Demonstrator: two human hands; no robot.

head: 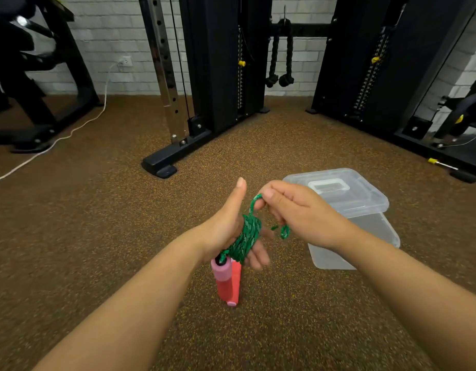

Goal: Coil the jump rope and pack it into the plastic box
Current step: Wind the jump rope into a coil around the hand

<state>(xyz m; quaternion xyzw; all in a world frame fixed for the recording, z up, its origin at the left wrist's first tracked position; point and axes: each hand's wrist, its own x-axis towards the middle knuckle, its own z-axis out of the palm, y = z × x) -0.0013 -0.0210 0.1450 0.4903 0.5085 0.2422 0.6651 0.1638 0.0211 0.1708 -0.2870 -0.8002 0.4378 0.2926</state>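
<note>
Both forearms reach in from the bottom edge, and the left hand (231,231), thumb upright and fingers fairly straight, carries the green jump rope (246,236) wound round its palm, while the two pink handles (227,282) hang below it; how the handles are held is hidden behind the coil. Pinched in the curled fingers of the right hand (293,210) is a loose loop of the same rope, though the fingertips are blurred. Just beyond that hand, the plastic box (365,236) sits on the speckled floor (97,223), lid (338,191) on, its near side partly covered by the right wrist.
</note>
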